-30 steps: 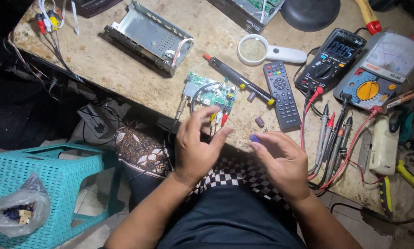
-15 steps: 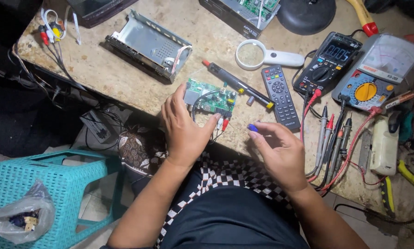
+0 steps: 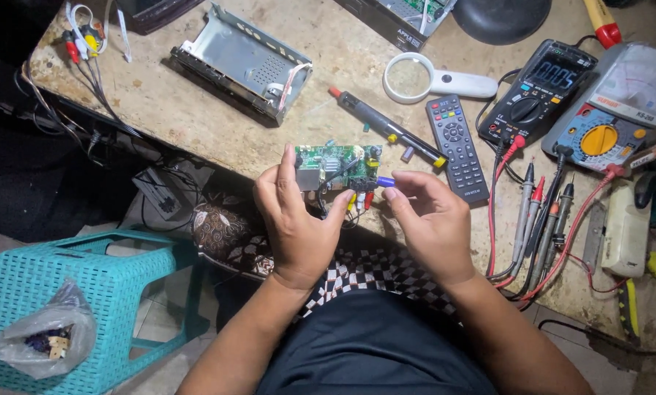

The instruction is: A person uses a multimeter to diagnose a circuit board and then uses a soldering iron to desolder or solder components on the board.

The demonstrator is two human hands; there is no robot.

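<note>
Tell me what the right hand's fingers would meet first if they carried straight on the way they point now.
The right hand pinches a small blue part and points left, toward the green circuit board in the left hand. The board's near edge likely comes first, though depth is unclear.

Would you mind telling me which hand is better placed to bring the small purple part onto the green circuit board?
Right. The right hand pinches the purple part beside the circuit board; the left hand is occupied holding that board.

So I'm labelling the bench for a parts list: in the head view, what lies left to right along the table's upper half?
Cable plugs → metal case → magnifier → black multimeter → analog meter.
</note>
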